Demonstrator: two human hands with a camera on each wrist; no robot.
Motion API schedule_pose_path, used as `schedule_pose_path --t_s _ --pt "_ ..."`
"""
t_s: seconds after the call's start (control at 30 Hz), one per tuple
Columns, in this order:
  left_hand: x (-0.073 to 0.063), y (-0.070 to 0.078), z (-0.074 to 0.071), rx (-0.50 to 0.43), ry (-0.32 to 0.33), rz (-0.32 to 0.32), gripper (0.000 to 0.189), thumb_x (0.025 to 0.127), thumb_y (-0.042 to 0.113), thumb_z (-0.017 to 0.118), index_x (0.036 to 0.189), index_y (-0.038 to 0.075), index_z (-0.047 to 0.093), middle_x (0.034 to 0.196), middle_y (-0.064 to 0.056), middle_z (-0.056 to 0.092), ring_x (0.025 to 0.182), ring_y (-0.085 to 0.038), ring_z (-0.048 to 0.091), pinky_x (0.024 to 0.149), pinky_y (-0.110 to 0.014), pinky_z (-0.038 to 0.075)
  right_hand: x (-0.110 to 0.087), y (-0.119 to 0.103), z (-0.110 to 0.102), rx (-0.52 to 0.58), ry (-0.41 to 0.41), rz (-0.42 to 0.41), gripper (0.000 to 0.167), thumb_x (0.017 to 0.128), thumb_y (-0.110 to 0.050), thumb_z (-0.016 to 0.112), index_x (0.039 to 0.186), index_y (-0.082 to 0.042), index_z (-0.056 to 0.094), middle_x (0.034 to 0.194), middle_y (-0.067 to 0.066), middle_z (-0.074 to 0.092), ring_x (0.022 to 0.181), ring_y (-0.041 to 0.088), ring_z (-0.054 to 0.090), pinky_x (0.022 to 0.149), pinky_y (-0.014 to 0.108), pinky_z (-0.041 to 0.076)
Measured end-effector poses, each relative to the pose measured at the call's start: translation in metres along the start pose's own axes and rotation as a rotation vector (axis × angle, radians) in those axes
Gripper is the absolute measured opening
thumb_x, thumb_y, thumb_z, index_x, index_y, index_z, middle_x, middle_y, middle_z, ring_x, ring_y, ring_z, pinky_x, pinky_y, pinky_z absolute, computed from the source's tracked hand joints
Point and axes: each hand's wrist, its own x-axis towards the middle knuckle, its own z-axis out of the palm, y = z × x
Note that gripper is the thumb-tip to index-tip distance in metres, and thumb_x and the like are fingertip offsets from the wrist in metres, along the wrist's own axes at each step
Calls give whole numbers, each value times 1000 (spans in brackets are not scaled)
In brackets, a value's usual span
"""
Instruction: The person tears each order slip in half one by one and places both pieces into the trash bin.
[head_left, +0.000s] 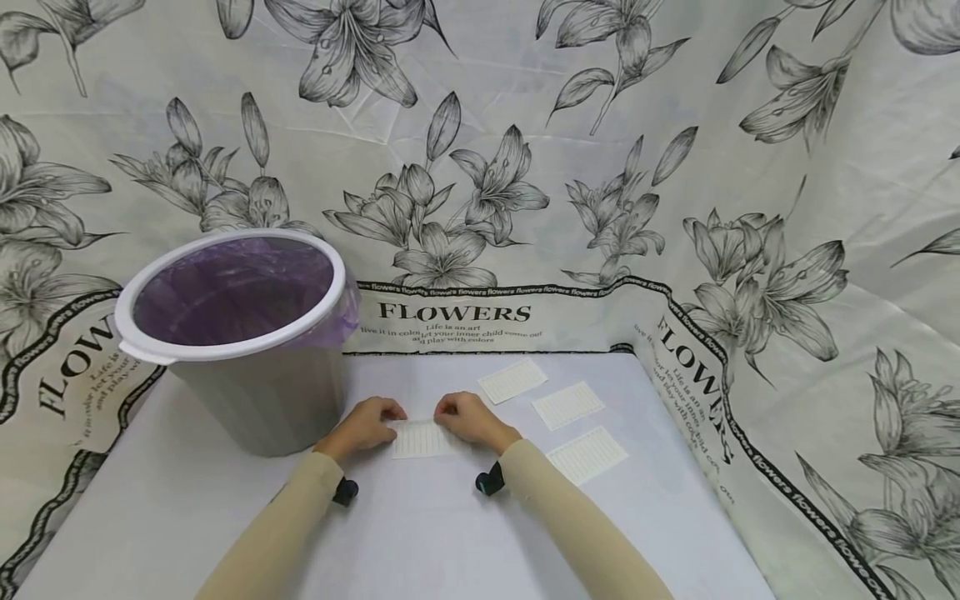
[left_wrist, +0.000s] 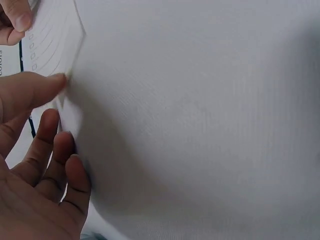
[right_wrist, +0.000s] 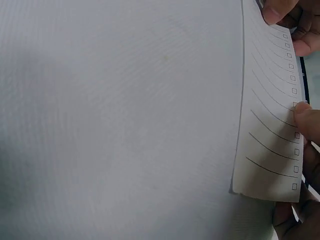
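Note:
A small white checklist sheet point(head_left: 420, 442), printed with ruled lines and a column of little boxes, is held between both hands above the table. My left hand point(head_left: 367, 427) pinches one short end of it; in the left wrist view the thumb point(left_wrist: 47, 89) presses on the sheet's edge while the other fingers curl behind. On the opposite side, my right hand point(head_left: 474, 418) grips the long edge with the boxes. The right thumb point(right_wrist: 306, 117) lies over that edge in the right wrist view, where the sheet point(right_wrist: 267, 145) bends slightly. Part of each hand's fingers is hidden behind the paper.
Three similar lined sheets lie to the right: one at the back point(head_left: 513, 382), a middle sheet point(head_left: 568, 406) and a front sheet point(head_left: 587, 456) beside the right forearm. A grey bin point(head_left: 262, 400) with a white rim and purple liner stands left. Flower-printed cloth point(head_left: 457, 208) surrounds the white table point(head_left: 420, 533).

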Motion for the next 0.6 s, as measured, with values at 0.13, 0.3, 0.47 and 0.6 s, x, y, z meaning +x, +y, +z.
schedule_pose_path --t_s 0.13,0.3,0.47,0.6 --pt "0 4 2 -28 3 37 19 86 6 76 105 9 75 104 -5 71 98 -21 61 94 -45 52 -1 -3 -1 34 -10 -10 9 101 -16 66 99 -10 72 92 0 72 84 8 61 82 28 52" --pt "1 10 7 -69 27 91 12 93 13 73 103 8 76 96 -2 72 91 -16 65 86 -38 55 -5 -7 -3 61 -15 -13 9 101 -16 67 101 -9 73 95 1 73 86 8 61 83 28 52" --pt "-1 17 9 -89 49 117 9 94 13 72 99 8 77 91 -1 72 85 -14 65 80 -34 55 -9 -11 -5 83 -4 -17 10 101 -17 67 101 -10 74 96 1 73 87 8 63 83 27 53" --pt "-2 20 11 -106 67 128 8 94 14 72 97 9 78 89 0 72 82 -13 64 78 -33 55 -15 -13 -6 100 12 -20 11 101 -17 67 100 -10 74 94 1 73 86 8 62 82 27 52"
